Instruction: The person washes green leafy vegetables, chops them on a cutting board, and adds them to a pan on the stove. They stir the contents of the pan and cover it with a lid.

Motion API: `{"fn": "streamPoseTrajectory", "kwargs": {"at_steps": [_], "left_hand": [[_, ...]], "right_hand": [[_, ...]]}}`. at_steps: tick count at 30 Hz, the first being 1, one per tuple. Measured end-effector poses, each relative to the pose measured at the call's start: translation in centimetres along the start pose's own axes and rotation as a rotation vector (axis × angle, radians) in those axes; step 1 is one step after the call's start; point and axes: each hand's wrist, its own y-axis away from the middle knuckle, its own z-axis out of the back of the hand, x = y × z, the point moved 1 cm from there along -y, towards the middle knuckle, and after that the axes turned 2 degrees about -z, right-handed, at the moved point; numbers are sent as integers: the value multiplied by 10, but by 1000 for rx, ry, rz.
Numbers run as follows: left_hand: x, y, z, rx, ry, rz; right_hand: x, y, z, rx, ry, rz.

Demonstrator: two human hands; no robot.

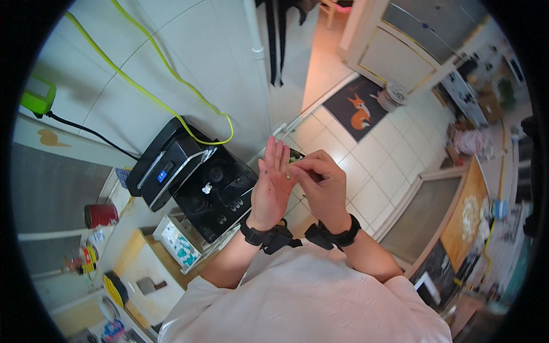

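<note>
My left hand [272,188] is raised palm up with its fingers extended, and a tiny green bit [266,172] lies on it near the base of the fingers. My right hand [324,180] is beside it, thumb and forefinger pinched together at the edge of the left palm. A small pale yellow-green piece [288,175] shows at those fingertips; whether they grip it is too small to tell. Behind the hands, a dark container with green contents [294,158] is mostly hidden. Both wrists wear black straps with small devices.
A black cooktop [214,193] stands left of my hands, under a yellow-green hose [163,105]. Nearer on the left are an open drawer [178,244] and a cleaver [150,285] on a white board. A fox mat [358,107] lies on the tiled floor; a wooden board [465,214] is at right.
</note>
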Motion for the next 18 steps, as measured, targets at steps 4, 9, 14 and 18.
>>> {"fn": "streamPoseTrajectory", "kwargs": {"at_steps": [4,9,14,18], "left_hand": [[23,-34,-2,-157,-186,-176],[61,-69,-6,-433,-340,-235],[101,-85,18,-776,-1055,-288],[123,-88,49,-877,-860,-86]], "right_hand": [[-14,-52,3,169,38,9],[-47,-97,25,334,-109,-150],[-114,-119,44,480,166,-97],[-219,-116,48,364,86,-130]]}}
